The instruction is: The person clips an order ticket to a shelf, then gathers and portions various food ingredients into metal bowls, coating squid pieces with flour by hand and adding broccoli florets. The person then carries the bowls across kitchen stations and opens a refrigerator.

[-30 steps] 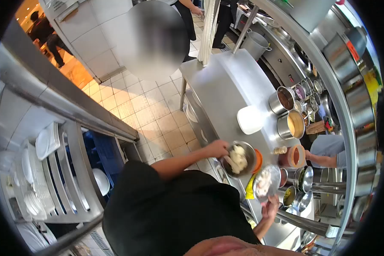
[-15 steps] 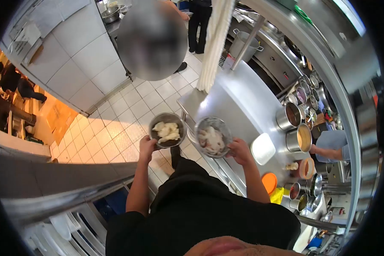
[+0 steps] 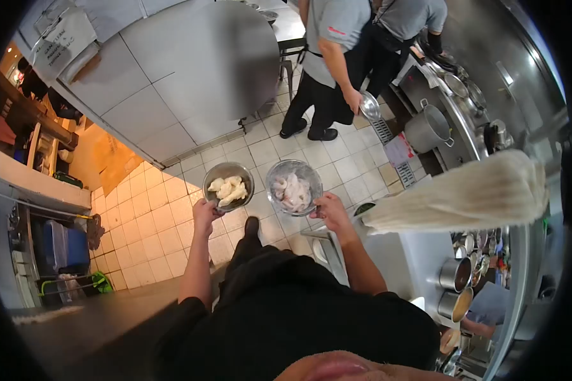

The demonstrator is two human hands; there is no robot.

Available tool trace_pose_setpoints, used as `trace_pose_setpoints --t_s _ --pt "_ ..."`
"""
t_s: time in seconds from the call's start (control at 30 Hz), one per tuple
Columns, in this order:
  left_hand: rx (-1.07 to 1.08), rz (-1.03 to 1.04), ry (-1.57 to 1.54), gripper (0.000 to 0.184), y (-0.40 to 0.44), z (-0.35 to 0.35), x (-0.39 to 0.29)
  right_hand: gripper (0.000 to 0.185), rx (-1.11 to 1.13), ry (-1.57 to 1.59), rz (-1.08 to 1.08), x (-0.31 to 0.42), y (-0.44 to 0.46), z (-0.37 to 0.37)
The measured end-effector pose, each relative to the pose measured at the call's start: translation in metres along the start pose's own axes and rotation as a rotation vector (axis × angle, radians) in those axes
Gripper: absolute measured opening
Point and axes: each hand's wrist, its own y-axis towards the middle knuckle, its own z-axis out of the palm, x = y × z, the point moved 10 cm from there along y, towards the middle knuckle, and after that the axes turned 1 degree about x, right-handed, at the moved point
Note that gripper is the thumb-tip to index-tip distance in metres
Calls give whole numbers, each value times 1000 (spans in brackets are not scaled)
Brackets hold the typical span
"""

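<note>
My left hand [image 3: 204, 214] grips the edge of a metal bowl [image 3: 243, 199], its fingers closed on the rim. Chunky pale-yellow pieces [image 3: 225, 189] lie in it; their kind is unclear. To the right, a second bowl [image 3: 313, 178], greyish and shiny, is held by its side in my right hand [image 3: 329, 209]. Inside are whitish, pinkish, raw-looking pieces [image 3: 291, 192], also of a kind I cannot make out. Both bowls are level, apart from each other, and in the air above the tiled floor [image 3: 162, 222].
Two people in grey shirts stand ahead; the nearer one's hand [image 3: 353, 100] holds a metal bowl [image 3: 369, 106]. A bundle of whitish cloth [image 3: 457, 193] hangs at right over the steel counter [image 3: 419, 254]. A large pot [image 3: 428, 126] stands beyond. A white-panelled wall [image 3: 152, 105] is at left.
I have moved forward, both bowls still in my hands. The counter and its pots have shifted right and back in view. The co-workers ahead now show more fully.
</note>
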Motion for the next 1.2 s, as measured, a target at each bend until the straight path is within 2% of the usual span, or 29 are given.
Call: trace_pose_setpoints --t_s 0.1,0.13,0.3,0.57,0.63,0.7,0.73,0.8,0.87,1.0,1.1,1.2 --pt "29 -17 -29 9 72 17 -20 15 -95 -13 -52 20 42 8" --pt "56 -24 -21 10 93 30 -34 15 -64 44 -45 25 52 13" --pt "200 -9 28 12 203 105 -110 11 -225 94 -72 52 112 16" --pt "227 31 21 17 350 200 -211 15 -335 114 -78 117 226 7" --pt "232 11 3 17 376 239 -220 12 -308 157 -111 139 258 10" --pt "161 22 -56 18 406 236 -241 9 -276 110 -107 163 294 15" --pt "193 42 -35 20 421 245 -250 10 -268 130 -120 175 311 20" --pt "158 50 -27 20 444 247 -265 10 -292 101 -112 188 337 28" --pt "223 42 -52 18 482 286 -273 9 -313 135 -118 211 350 27" --pt "187 43 -68 13 544 318 -292 9 -323 137 -139 236 379 32" --pt "218 4 -66 11 629 348 -287 9 -385 119 -113 248 415 39" --pt "174 9 -7 11 663 379 -310 9 -403 100 -77 266 445 56"
